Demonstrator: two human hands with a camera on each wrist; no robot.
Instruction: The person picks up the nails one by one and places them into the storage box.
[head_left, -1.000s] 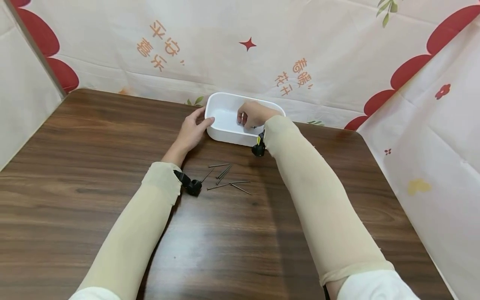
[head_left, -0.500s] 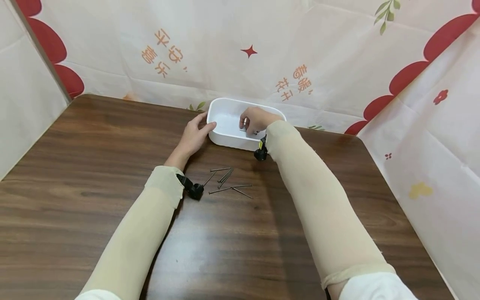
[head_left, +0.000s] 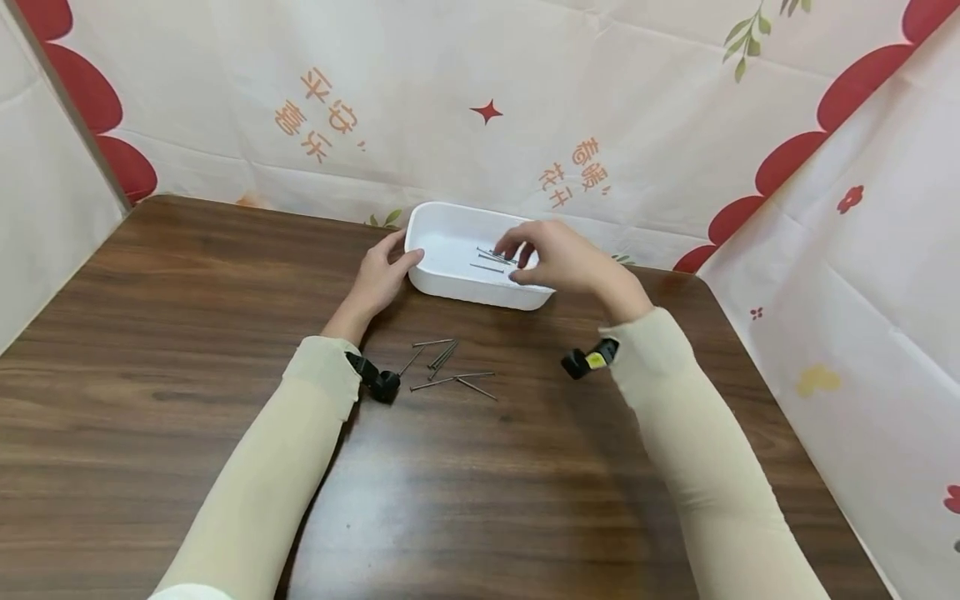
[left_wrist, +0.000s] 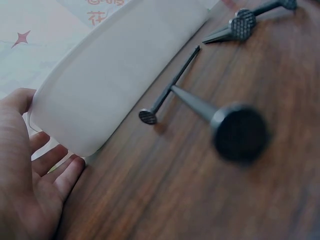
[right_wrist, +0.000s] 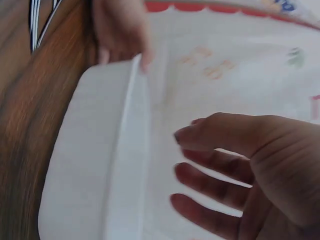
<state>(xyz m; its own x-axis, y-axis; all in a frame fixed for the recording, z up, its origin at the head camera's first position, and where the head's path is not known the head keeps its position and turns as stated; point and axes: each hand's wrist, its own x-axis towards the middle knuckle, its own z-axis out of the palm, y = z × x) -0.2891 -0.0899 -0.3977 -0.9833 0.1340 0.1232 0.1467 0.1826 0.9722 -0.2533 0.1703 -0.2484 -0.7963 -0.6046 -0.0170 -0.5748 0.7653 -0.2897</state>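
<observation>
A white plastic box [head_left: 472, 290] stands near the table's back edge. My left hand [head_left: 377, 280] grips its left end, thumb over the rim and fingers against the outside wall, as the left wrist view also shows. Several nails [head_left: 487, 267] lie on the box floor towards the right. Above the box's right end is my right hand [head_left: 564, 258], its fingers loosely bent and spread with nothing between them; the right wrist view shows this hand [right_wrist: 270, 165] holding nothing. More loose nails [head_left: 453, 379] lie on the table in front of the box, with flat heads in the left wrist view.
The brown wooden table [head_left: 225, 283] has a printed white cloth [head_left: 420, 75] hanging right behind it and another at the right. A black wrist camera [head_left: 384, 385] on the left arm is close to the loose nails and partly overlaps one.
My right hand has come up out of the box and moved right, its fingers spreading apart. Nails now show on the box floor where it was. The left hand keeps its grip.
</observation>
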